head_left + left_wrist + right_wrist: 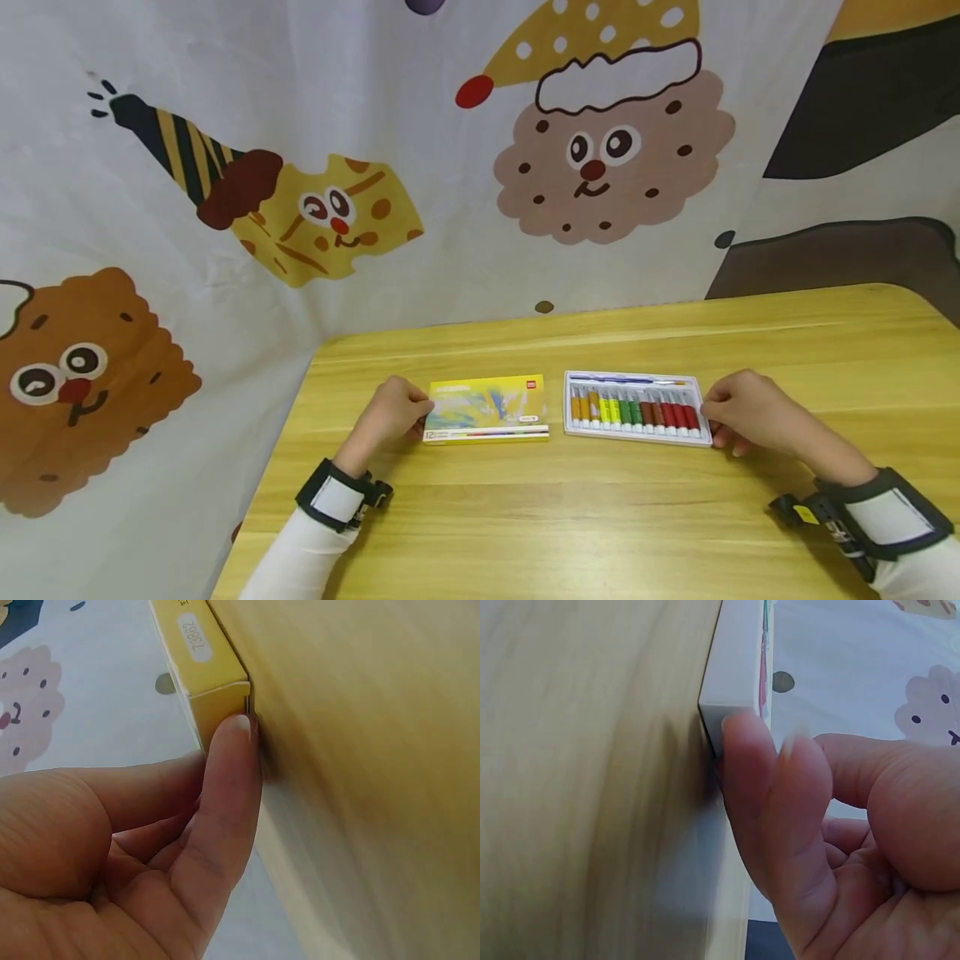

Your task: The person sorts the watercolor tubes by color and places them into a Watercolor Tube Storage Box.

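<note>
A yellow paint box with a printed lid lies flat on the table. At its left end, my left hand pinches it; the left wrist view shows a fingertip against the end of the yellow box. To the right, a white tray holds a row of paint tubes running from orange through yellow and green to red. A thin paintbrush lies along its back edge. My right hand grips the tray's right end, its fingertips at the white corner in the right wrist view.
The box and tray sit side by side with a narrow gap between them on a wooden table. Behind the table's far edge hangs a white cloth printed with cartoon biscuits and cheese. Black straps with cameras circle both wrists.
</note>
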The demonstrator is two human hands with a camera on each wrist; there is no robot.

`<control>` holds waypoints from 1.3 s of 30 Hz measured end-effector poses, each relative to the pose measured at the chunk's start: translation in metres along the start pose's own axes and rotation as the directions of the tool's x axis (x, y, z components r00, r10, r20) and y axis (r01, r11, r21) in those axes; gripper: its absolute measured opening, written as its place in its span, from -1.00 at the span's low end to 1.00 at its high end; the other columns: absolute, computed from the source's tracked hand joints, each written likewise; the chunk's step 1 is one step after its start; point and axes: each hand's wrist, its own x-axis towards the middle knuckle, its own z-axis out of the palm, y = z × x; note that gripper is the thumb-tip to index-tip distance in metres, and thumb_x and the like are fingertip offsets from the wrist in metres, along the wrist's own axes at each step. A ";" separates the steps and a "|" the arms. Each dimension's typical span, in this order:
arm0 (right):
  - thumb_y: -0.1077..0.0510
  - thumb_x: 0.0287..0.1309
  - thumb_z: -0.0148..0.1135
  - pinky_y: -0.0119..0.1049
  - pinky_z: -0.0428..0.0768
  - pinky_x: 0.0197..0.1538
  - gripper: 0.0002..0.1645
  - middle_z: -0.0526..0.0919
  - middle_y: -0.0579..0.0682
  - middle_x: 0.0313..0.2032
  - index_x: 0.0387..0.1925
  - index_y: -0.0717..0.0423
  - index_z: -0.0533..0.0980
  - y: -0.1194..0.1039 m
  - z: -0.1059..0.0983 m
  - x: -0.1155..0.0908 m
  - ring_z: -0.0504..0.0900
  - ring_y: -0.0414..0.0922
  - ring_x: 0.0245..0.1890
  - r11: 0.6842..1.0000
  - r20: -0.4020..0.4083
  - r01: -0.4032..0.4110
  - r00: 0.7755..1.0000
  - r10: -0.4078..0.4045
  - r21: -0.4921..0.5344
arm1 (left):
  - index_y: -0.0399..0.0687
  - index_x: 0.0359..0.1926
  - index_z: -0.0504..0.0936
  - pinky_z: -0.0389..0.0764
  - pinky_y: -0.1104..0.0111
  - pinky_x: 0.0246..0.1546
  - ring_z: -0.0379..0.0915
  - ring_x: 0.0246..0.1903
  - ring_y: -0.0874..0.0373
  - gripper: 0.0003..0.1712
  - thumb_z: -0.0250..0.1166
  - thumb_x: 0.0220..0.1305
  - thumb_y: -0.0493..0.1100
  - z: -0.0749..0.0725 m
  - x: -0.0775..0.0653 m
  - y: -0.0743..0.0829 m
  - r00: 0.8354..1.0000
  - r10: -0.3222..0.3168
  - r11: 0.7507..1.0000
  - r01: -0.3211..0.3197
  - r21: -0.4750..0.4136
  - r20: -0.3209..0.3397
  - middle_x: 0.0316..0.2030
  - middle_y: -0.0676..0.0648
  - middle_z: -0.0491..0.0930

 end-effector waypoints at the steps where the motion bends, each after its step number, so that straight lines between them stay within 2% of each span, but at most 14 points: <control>1: 0.29 0.39 0.17 -0.18 0.67 -0.53 -0.79 0.61 0.04 -0.55 -0.14 0.42 0.60 -0.001 0.001 0.000 0.64 -0.09 -0.58 1.000 0.001 0.002 1.000 -0.002 -0.002 | -0.29 -0.38 0.78 0.70 0.19 -0.51 0.66 -0.61 -0.05 -0.79 0.34 0.43 -0.31 0.001 0.000 0.001 1.000 -0.002 1.000 0.002 -0.002 0.004 -0.61 -0.13 0.65; 14: 0.30 0.39 0.19 -0.20 0.65 -0.55 -0.81 0.59 0.04 -0.54 -0.13 0.41 0.60 -0.004 0.008 0.001 0.60 -0.09 -0.60 0.999 -0.003 0.036 0.999 -0.036 -0.040 | -0.32 -0.39 0.75 0.71 0.23 -0.55 0.62 -0.66 0.05 -0.77 0.31 0.45 -0.33 0.012 0.001 0.011 0.996 -0.063 0.991 0.069 -0.111 0.060 -0.59 -0.21 0.62; 28: 0.31 0.36 0.20 -0.26 0.57 -0.59 -0.88 0.56 -0.03 -0.59 -0.22 0.31 0.61 -0.001 0.007 0.003 0.54 -0.11 -0.65 0.987 -0.005 0.119 0.993 -0.121 -0.105 | -0.29 -0.42 0.73 0.70 0.25 -0.55 0.60 -0.66 0.07 -0.73 0.29 0.48 -0.31 0.015 0.002 0.013 0.996 -0.068 0.994 0.072 -0.084 0.055 -0.59 -0.17 0.61; 39: 0.34 0.33 0.20 -0.27 0.57 -0.59 -0.91 0.55 -0.04 -0.59 -0.28 0.28 0.61 -0.001 0.002 0.003 0.54 -0.11 -0.63 0.981 0.008 0.157 0.988 -0.157 -0.116 | -0.29 -0.46 0.72 0.71 0.21 -0.54 0.60 -0.67 0.06 -0.69 0.27 0.49 -0.31 0.016 0.001 0.015 0.997 -0.058 0.993 0.063 -0.101 0.052 -0.60 -0.20 0.60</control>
